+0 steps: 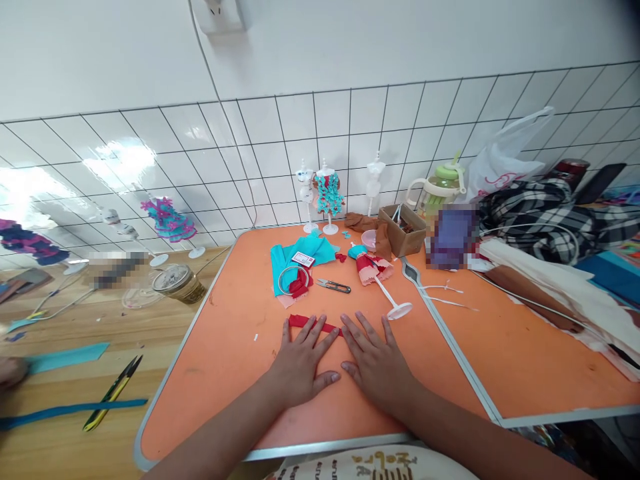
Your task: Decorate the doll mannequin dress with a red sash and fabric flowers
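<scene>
Left hand (296, 372) and right hand (379, 367) lie spread, apparently smoothing the red fabric strip (299, 321) (next probably calls for pinching an end).

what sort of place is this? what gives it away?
Probably a small sewing or craft workspace for miniature clothes. The giveaways: mini mannequins, at least one in a ruffled outfit, plus snips and a red strip on the orange table.
</scene>
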Tool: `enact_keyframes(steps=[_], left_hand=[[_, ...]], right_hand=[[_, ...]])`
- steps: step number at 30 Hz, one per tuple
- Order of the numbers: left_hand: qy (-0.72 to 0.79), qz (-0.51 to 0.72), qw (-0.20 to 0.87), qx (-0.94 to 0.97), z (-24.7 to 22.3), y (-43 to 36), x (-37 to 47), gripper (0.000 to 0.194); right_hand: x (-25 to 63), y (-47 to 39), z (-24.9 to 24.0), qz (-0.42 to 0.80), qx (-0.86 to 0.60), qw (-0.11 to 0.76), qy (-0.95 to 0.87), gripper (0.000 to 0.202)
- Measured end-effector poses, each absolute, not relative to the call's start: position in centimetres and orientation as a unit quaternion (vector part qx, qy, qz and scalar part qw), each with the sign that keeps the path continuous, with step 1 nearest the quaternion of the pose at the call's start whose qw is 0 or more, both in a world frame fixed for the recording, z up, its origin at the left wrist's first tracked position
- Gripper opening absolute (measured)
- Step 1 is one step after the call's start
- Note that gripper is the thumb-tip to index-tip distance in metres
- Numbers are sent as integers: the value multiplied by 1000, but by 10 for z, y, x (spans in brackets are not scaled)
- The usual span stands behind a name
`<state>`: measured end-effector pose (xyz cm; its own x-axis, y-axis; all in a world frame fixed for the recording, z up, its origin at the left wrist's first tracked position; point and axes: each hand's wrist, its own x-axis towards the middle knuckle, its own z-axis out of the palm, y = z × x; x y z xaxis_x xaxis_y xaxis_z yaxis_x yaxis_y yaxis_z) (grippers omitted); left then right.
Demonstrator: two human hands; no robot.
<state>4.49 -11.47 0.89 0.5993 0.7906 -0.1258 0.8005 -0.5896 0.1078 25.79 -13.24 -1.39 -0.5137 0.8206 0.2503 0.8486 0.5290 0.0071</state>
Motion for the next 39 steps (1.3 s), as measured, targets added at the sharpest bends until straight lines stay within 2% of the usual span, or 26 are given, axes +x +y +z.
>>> enact_keyframes(steps=[7, 13, 17, 19, 21, 26, 30, 32, 36, 39], left_hand=[[448, -32, 67, 891, 7, -115, 45, 71], [441, 1, 77, 894, 9, -114, 45, 73], [464, 55, 89, 880, 11, -111, 42, 76], [485, 81, 89, 866, 13, -107, 39, 74], [504, 99, 89, 854, 16, -102, 33, 67], [523, 114, 130, 835, 25, -91, 18, 31], [544, 106, 221, 802, 24, -86, 9, 32], [542, 80, 270, 792, 25, -84, 6, 35], [509, 53, 330, 793, 35, -77, 5, 39], [498, 44, 344, 795, 43, -69, 6, 42]], right_hand=[[275, -143, -24, -57, -513, 102, -851, 50], [264, -125, 5, 10, -516, 119, -848, 47], [251, -103, 18, 56, -479, 51, -874, 22], [247, -96, 19, 55, -466, 24, -883, 19], [245, -91, 20, 64, -463, 30, -883, 21], [251, -80, 30, 182, -511, 98, -834, 18], [257, -69, 31, 287, -549, 64, -782, 17], [257, -66, 29, 344, -547, 67, -761, 21], [245, -63, 25, 387, -510, 170, -749, 52], [233, -62, 21, 416, -463, 181, -762, 53]])
